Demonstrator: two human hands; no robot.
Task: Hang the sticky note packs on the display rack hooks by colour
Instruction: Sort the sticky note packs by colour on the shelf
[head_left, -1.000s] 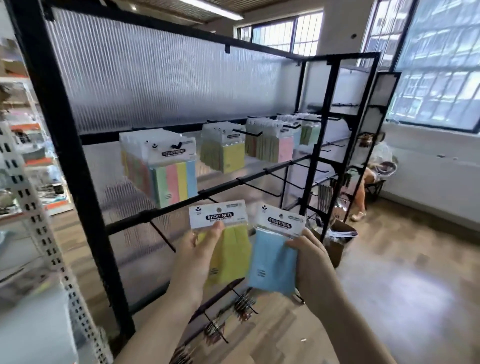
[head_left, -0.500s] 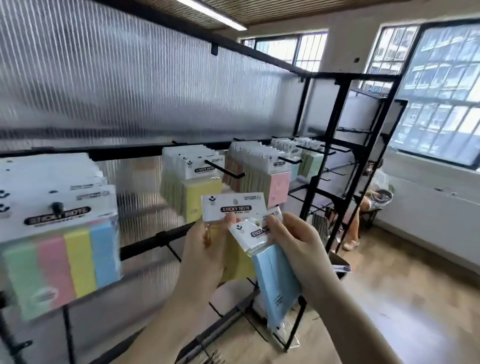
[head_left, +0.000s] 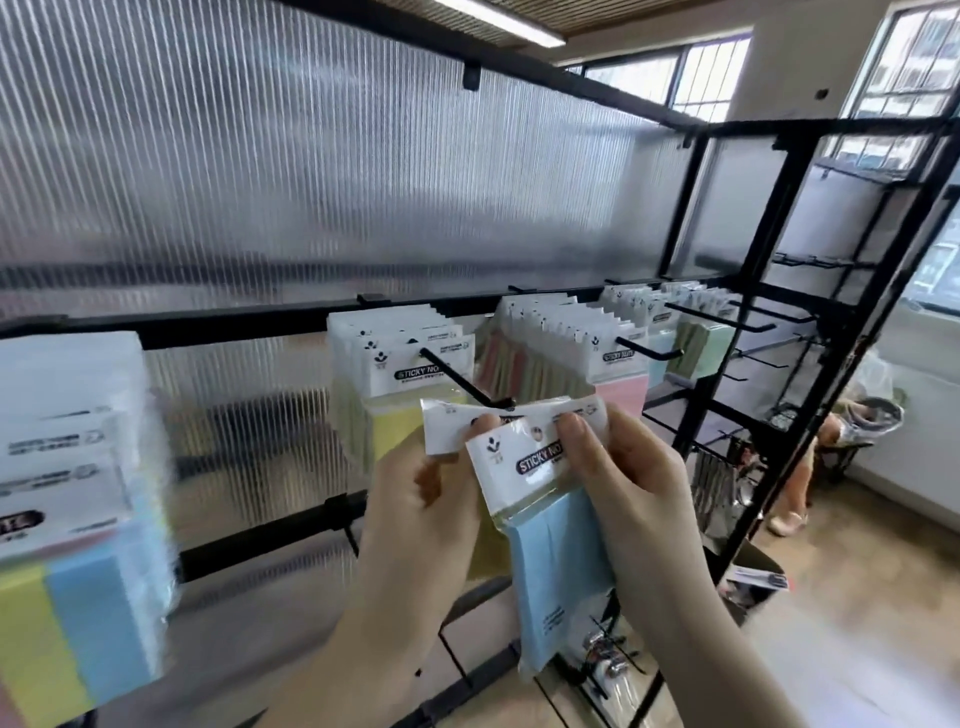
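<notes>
Change: over the last second both hands have risen from below the rail and closed in on the yellow row's hook (head_left: 465, 382); the yellow pack (head_left: 514, 422) has its white header right at the hook's tip.
Left hand (head_left: 421, 512): pinches the yellow pack's header, thumb on the front.
Right hand (head_left: 631, 491): curled round the blue pack (head_left: 556, 561), which hangs at 6 o'clock from the hook tip; two fingertips (head_left: 571, 431) also press the yellow header.
Yellow row (head_left: 395, 374): hangs at 10 o'clock from the hands.
Meaning: colour matches; the threading looks about to start. Whether the tip has entered the hole cannot be told.
Next: the blue row probably lies toward 2 o'clock, past the pink packs (head_left: 621, 389).
</notes>
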